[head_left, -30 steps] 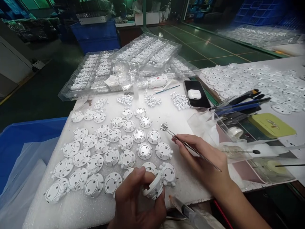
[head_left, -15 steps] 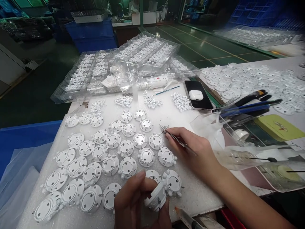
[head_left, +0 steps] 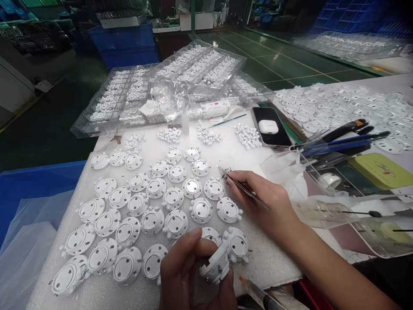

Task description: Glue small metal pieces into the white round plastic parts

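My left hand (head_left: 190,271) is closed around a white round plastic part (head_left: 217,265), tilted on its edge near the front of the foam board (head_left: 258,271). Tweezers (head_left: 247,191) are pinched in my right hand (head_left: 267,198). Their tips reach a small cluster of tiny dark pieces (head_left: 226,172) on the board; whether a piece is between the tips is too small to tell. Rows of similar white round parts (head_left: 175,222), each with two dark holes and small knobs at the rim, lie left of my right hand and beyond my left.
Small white pieces (head_left: 248,136) sit in several piles behind the rows. Clear trays (head_left: 200,64) of white pieces stand at the back. A phone (head_left: 271,127) with a white case lies at the right, near pens (head_left: 346,144), a yellow box (head_left: 380,171) and jars (head_left: 383,232).
The whole view has shifted slightly, moving the board and parts a little to the right. Both hands keep their grips, and the tweezer tips stay by the dark pieces.
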`<state>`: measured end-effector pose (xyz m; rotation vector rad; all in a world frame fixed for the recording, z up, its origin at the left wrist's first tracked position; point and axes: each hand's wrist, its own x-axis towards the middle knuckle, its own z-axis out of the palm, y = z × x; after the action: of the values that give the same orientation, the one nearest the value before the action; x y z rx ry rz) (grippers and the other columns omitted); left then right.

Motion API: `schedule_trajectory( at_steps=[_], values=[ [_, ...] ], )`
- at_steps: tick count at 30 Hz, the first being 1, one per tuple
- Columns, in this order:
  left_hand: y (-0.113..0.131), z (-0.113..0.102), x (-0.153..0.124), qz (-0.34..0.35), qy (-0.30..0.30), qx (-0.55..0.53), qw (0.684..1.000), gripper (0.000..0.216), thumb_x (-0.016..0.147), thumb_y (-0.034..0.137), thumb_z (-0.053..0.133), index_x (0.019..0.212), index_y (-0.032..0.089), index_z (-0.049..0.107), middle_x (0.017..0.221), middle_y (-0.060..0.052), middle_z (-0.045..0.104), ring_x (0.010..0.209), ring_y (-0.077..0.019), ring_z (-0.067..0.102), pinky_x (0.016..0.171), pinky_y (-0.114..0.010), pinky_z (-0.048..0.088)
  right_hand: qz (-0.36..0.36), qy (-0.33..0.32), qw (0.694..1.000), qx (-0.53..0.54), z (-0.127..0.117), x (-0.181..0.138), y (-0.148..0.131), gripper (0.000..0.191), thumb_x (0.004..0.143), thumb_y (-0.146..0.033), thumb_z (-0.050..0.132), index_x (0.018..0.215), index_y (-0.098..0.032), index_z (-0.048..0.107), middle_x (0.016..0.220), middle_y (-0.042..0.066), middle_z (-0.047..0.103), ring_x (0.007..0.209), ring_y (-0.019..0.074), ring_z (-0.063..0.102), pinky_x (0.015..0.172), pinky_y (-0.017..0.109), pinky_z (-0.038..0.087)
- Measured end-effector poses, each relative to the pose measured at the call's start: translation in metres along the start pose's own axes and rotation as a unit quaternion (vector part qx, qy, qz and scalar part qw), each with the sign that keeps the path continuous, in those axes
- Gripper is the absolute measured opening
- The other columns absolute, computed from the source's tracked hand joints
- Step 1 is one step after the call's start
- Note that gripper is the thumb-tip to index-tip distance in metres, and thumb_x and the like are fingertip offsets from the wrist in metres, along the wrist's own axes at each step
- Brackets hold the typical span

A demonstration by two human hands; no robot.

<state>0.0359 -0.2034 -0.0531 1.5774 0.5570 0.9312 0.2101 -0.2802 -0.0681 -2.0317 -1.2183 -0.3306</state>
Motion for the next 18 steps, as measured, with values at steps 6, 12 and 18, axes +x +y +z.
schedule_trajectory(
  at_steps=[6,12,18],
  values=[
    [0.0006,0.0003,0.0005,0.002,0.001,0.01,1.0,0.053,0.091,0.016,0.071,0.137,0.03,0.05,0.083,0.003,0.067,0.063,-0.0099,0.065,0.058,-0.018,0.056,-0.013,0.002,1.0,-0.004,0.0001,0.0004,0.0001,0.02,0.096,-0.009,0.062,0.113,-0.02,0.058,0.096,0.004,0.074,0.081,0.014,0.073,0.07,0.023,0.059],
    [-0.0011,-0.0045,0.0019,0.02,-0.023,0.011,0.999,0.058,0.09,0.013,0.072,0.139,0.028,0.047,0.084,0.002,0.066,0.063,-0.0103,0.066,0.056,-0.018,0.057,-0.014,0.003,1.0,-0.011,-0.0001,0.0017,-0.0001,0.02,0.097,-0.011,0.062,0.113,-0.021,0.058,0.096,0.004,0.074,0.079,0.0147,0.073,0.067,0.024,0.059],
    [-0.0012,-0.0054,0.0004,0.026,-0.017,0.025,0.999,0.059,0.088,0.01,0.073,0.139,0.028,0.049,0.09,0.001,0.067,0.065,-0.0099,0.067,0.059,-0.017,0.059,-0.017,0.005,1.0,-0.012,0.0002,0.0007,-0.0009,0.02,0.096,-0.01,0.062,0.113,-0.019,0.058,0.095,0.004,0.074,0.077,0.0137,0.073,0.067,0.024,0.059]
  ],
)
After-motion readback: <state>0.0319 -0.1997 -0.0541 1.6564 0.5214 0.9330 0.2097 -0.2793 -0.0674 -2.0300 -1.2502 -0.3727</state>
